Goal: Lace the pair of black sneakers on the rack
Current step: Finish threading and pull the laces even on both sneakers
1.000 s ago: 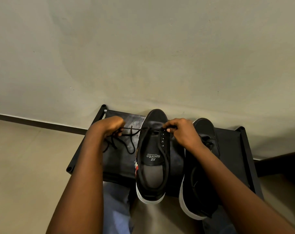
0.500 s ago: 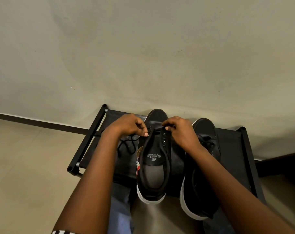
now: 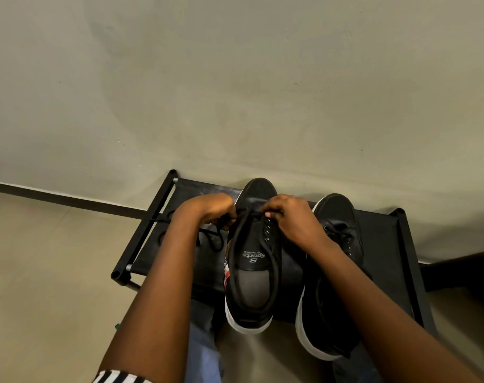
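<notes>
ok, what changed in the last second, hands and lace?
The left hand swung in from the rack's left side to the left sneaker, taking the taut black lace with it, so the lace now hangs slack. The right hand kept pinching at the eyelets. Right sneaker and rack unmoved.

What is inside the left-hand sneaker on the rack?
Inside the left sneaker: a grey insole and the tongue printed "Sports Running". The toe end is covered by the tongue, so nothing can be seen there.
</notes>
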